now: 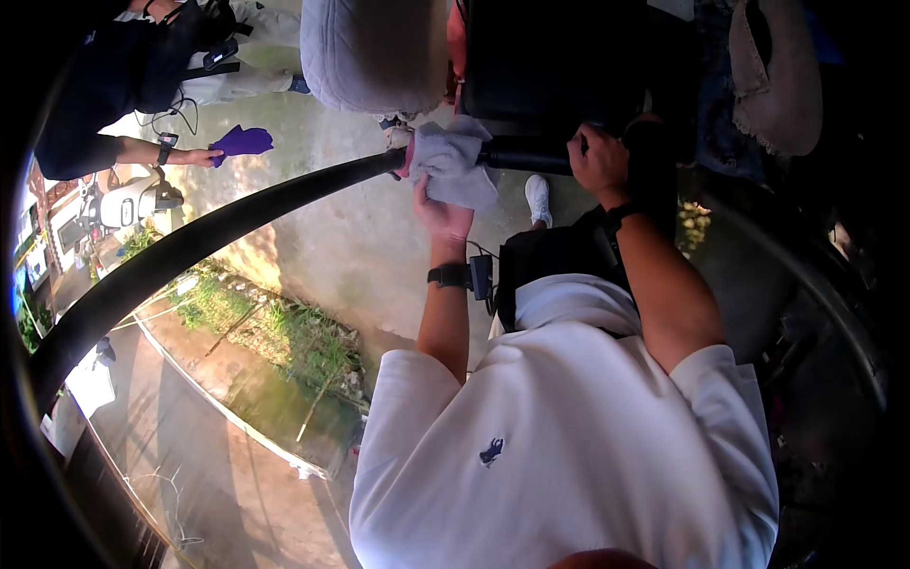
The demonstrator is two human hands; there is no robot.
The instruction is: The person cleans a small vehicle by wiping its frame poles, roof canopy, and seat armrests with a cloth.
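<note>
A grey cloth [455,163] is draped round a black bar [237,213], with something pink showing at its left edge. My left hand [444,216] holds the cloth from below, its fingers partly hidden behind the fabric. To the right, along the same bar, my right hand [599,161] is closed, with its fingers curled at the bar's end in deep shadow. Each wrist has a dark strap, and a small black device [482,275] sits at the left one.
A pale padded seat [374,57] and a dark seat-like block [559,57] stand ahead. At left, another person's hand [199,157] holds a purple cloth [242,144]. A white scooter [128,204], plants [313,332] and pavement [209,455] lie beyond the bar.
</note>
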